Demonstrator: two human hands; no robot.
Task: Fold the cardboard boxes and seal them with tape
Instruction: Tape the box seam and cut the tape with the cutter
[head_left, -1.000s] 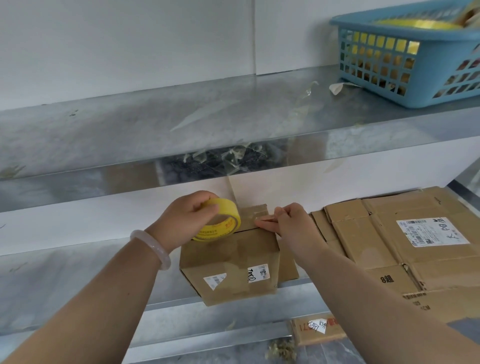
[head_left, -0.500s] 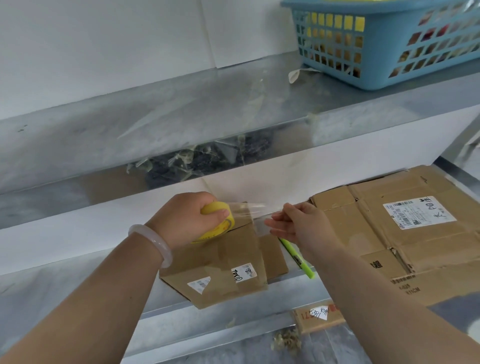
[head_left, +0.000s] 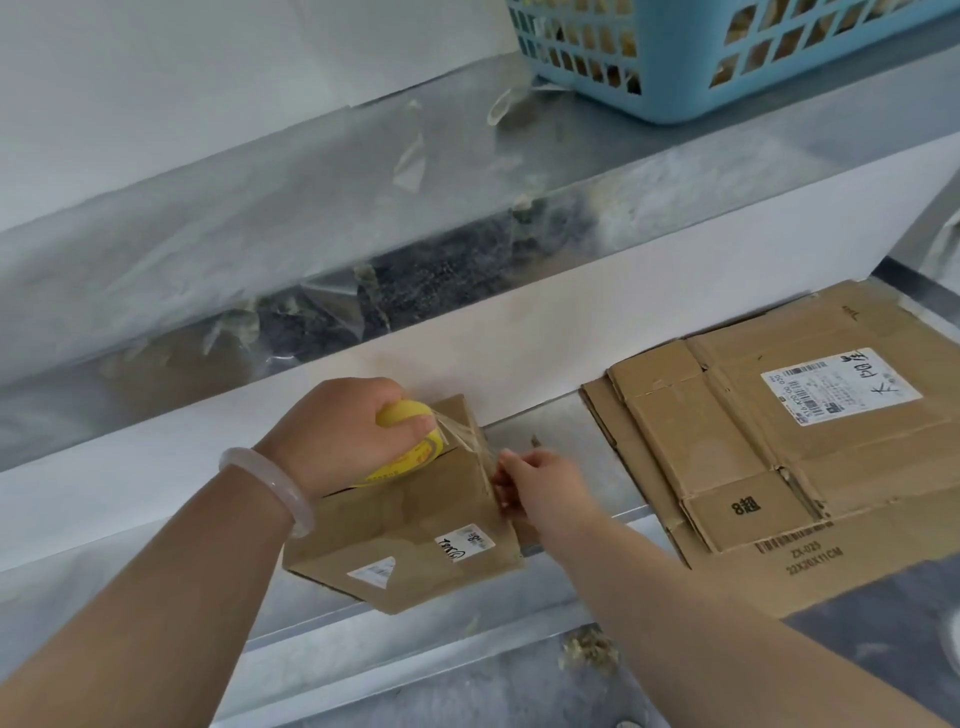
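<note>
Holding tape roll (head_left: 415, 457) in closed left grip (head_left: 337, 431), atop the box (head_left: 405, 540) at 6 o'clock. Pinching the strip (head_left: 467, 441) with right grip (head_left: 540, 491): stretched in air before, now drawn down to the 3 o'clock edge. Probably starting to seal.

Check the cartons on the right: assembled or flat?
Flat: the cartons lie spread on the shelf, panels and flaps side by side.

A grey metal shelf (head_left: 561, 415) carries a small cardboard box (head_left: 415, 535) directly under the left hand (head_left: 337, 431) and right hand (head_left: 540, 488), with flattened cardboard (head_left: 779, 452) to the right hand's right. Beyond both hands, an upper shelf (head_left: 311, 197) bears a blue basket (head_left: 701, 62) and clear tape scraps (head_left: 410, 156)
</note>
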